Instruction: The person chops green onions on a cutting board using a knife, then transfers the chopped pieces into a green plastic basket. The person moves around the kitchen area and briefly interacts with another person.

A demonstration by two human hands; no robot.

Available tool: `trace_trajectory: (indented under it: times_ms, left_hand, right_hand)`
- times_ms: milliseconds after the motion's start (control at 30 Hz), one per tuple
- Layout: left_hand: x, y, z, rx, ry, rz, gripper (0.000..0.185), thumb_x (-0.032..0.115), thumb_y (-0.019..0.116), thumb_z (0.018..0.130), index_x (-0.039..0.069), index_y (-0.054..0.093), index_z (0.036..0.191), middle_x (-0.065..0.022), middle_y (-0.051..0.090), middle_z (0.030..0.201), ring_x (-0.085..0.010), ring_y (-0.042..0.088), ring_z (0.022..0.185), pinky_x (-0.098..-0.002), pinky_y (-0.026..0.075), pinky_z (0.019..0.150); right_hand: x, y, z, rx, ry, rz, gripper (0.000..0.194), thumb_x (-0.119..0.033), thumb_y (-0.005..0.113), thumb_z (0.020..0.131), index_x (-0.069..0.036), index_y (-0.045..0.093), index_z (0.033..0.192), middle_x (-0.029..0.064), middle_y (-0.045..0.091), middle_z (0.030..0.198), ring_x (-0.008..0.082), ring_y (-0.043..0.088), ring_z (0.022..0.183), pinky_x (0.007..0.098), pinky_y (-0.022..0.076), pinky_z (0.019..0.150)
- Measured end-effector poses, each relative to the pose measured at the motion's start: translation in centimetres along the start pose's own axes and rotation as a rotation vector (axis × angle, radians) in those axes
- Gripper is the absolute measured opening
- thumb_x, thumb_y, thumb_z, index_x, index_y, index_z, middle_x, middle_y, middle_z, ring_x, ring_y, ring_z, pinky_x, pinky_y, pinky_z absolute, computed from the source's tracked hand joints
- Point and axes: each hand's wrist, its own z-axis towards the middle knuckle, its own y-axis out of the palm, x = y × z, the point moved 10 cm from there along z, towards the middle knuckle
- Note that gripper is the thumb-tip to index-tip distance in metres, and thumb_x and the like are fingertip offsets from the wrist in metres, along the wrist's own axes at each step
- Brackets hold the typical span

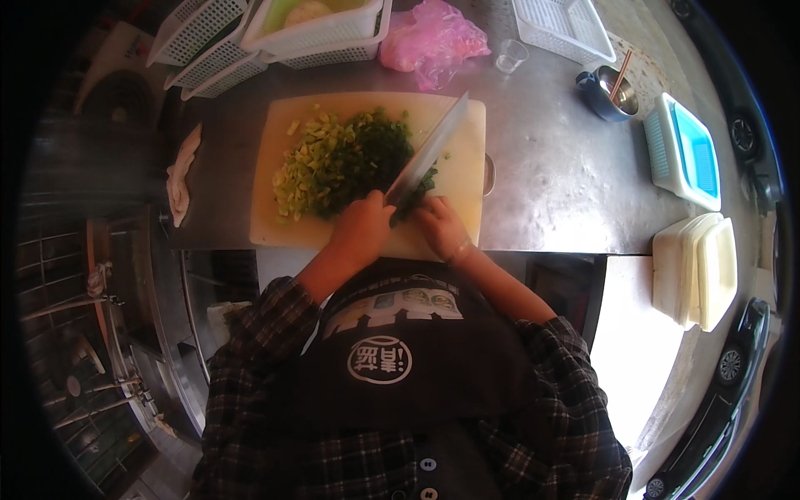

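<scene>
My left hand (362, 226) is closed around the grip of a large kitchen knife (431, 145), whose long blade slants up to the right across a white plastic cutting board (465, 212). A heap of chopped green vegetable (331, 162), pale pieces at the left and dark leafy ones at the right, covers much of the board. Close to the right of the knife's heel, my right hand (442, 228) has its fingers curled down on dark leafy greens (403, 211) at the near side of the heap. The fingertips are partly hidden.
On the steel table (537, 181) lie a whitish cloth (182, 175), a pink plastic bag (431, 40) and a clear cup (511, 56). White plastic baskets (319, 37) line the far edge. A dark pot (607, 94) with chopsticks, a blue-lined basket (684, 150) and stacked cream tubs (694, 272) stand at right.
</scene>
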Motion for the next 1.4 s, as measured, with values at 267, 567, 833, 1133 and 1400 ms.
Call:
trace_trajectory:
  times_ms: [267, 567, 833, 1133, 1400]
  left_hand:
    - [0.8, 3.7, -0.4, -0.143, 0.03, 0.061, 0.022, 0.018, 0.055, 0.089, -0.003, 0.048, 0.085, -0.0261, 0.059, 0.075, -0.0459, 0.058, 0.075, -0.0521, 0.044, 0.064]
    - [-0.5, 4.8, 2.1, -0.117, -0.038, 0.03, 0.019, 0.015, 0.056, 0.085, -0.004, 0.053, 0.087, -0.0279, 0.062, 0.084, -0.0453, 0.06, 0.082, -0.0516, 0.048, 0.072]
    - [1.3, 3.9, -0.2, -0.148, 0.015, 0.066, 0.024, 0.019, 0.055, 0.088, -0.005, 0.05, 0.087, -0.0287, 0.06, 0.078, -0.0467, 0.058, 0.078, -0.0511, 0.046, 0.067]
    - [-0.1, 5.6, 1.1, -0.107, 0.008, -0.048, 0.026, 0.02, 0.058, 0.087, -0.004, 0.051, 0.084, -0.0274, 0.06, 0.079, -0.0462, 0.058, 0.079, -0.0494, 0.047, 0.066]
    - [-0.2, 2.1, 2.0, 0.052, 0.037, -0.029, 0.024, 0.018, 0.06, 0.087, -0.005, 0.05, 0.084, -0.0287, 0.058, 0.077, -0.0469, 0.057, 0.078, -0.0484, 0.045, 0.062]
  right_hand:
    - [-0.2, -1.8, -2.7, -0.03, 0.051, -0.034, 0.025, -0.003, 0.057, 0.069, -0.002, 0.06, 0.093, 0.0134, 0.054, 0.098, 0.0312, 0.052, 0.092, 0.0366, 0.0468, 0.08]
    - [0.0, -1.7, -2.7, -0.007, 0.029, -0.006, 0.02, -0.002, 0.058, 0.069, -0.002, 0.058, 0.09, 0.0141, 0.055, 0.1, 0.032, 0.053, 0.09, 0.0377, 0.0474, 0.079]
    - [-0.8, -3.5, -3.9, 0.027, 0.074, -0.008, 0.023, -0.001, 0.06, 0.068, -0.002, 0.059, 0.091, 0.0134, 0.055, 0.096, 0.0315, 0.054, 0.086, 0.0378, 0.0486, 0.075]
    - [0.3, -2.2, -4.5, -0.015, 0.089, -0.042, 0.021, -0.001, 0.054, 0.07, -0.001, 0.059, 0.09, 0.0132, 0.055, 0.094, 0.0307, 0.053, 0.086, 0.037, 0.0481, 0.075]
    - [1.5, -0.2, -2.0, -0.025, 0.086, -0.024, 0.019, -0.005, 0.053, 0.072, -0.002, 0.059, 0.089, 0.0128, 0.055, 0.094, 0.0299, 0.053, 0.088, 0.0351, 0.0476, 0.077]
